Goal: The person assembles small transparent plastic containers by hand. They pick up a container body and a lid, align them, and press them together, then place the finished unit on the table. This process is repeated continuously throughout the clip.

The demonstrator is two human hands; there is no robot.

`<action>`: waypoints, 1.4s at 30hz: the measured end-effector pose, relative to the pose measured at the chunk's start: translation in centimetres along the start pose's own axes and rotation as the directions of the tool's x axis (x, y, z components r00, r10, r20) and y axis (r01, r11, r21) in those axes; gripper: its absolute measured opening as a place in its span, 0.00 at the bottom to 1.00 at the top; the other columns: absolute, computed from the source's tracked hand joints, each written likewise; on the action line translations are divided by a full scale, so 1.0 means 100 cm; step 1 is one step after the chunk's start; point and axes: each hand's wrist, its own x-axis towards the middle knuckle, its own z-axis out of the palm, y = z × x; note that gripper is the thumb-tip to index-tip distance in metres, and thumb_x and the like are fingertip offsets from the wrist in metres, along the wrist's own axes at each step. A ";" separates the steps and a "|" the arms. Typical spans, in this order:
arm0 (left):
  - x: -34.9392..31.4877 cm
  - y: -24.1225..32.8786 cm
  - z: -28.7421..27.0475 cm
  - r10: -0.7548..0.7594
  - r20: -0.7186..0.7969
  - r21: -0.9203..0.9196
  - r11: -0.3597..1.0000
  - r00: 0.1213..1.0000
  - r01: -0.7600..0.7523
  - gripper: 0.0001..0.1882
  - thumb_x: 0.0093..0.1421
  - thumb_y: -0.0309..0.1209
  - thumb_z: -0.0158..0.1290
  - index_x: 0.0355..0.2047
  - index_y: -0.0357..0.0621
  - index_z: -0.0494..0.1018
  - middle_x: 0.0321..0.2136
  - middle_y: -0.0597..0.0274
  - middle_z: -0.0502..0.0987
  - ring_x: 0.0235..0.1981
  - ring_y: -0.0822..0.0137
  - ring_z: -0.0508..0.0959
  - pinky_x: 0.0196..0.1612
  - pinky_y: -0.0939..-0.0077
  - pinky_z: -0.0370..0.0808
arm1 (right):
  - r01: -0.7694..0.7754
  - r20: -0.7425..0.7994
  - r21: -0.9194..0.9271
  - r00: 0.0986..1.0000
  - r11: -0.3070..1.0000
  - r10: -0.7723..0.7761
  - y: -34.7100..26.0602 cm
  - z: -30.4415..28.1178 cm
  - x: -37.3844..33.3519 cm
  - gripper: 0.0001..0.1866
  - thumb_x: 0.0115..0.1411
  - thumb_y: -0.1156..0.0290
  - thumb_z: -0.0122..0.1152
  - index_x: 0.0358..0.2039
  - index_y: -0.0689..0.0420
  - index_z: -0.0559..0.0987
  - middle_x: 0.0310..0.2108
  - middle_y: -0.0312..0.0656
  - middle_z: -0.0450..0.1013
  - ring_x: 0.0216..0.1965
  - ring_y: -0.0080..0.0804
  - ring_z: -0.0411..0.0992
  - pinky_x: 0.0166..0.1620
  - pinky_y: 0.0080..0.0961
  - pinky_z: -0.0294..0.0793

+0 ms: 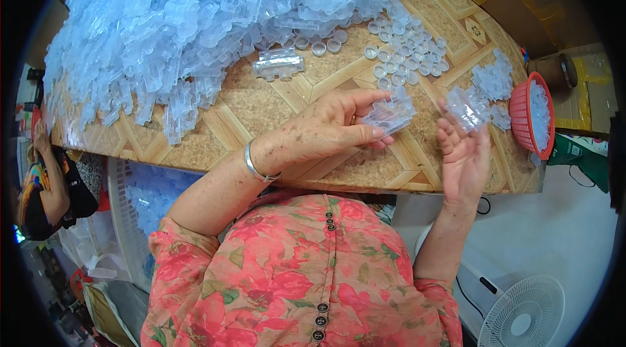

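My left hand reaches over the table from the left, a silver bangle on its wrist. Its thumb and fingers pinch a clear moulded plastic piece. To its right, my right hand is raised with the palm partly showing, slightly blurred. A second clear plastic piece sits at its fingertips, gripped there. Small round clear caps lie in a loose group beyond the hands. One ribbed clear piece rests apart on the table, left of the caps.
A large heap of clear plastic pieces covers the table's far left. On the right stands a red plastic basket with clear pieces inside, and a small pile beside it. A white fan stands lower right. Another person's arm shows far left.
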 end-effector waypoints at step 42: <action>-0.003 0.001 0.010 0.457 0.012 0.825 0.498 0.889 -0.267 0.19 0.61 0.20 0.58 0.53 0.37 0.74 0.36 0.60 0.81 0.33 0.78 0.80 0.33 0.85 0.78 | 0.379 0.389 -0.919 0.822 -0.110 -0.416 -0.003 -0.014 -0.027 0.22 0.55 0.75 0.68 0.53 0.60 0.79 0.57 0.46 0.74 0.58 0.48 0.70 0.62 0.42 0.68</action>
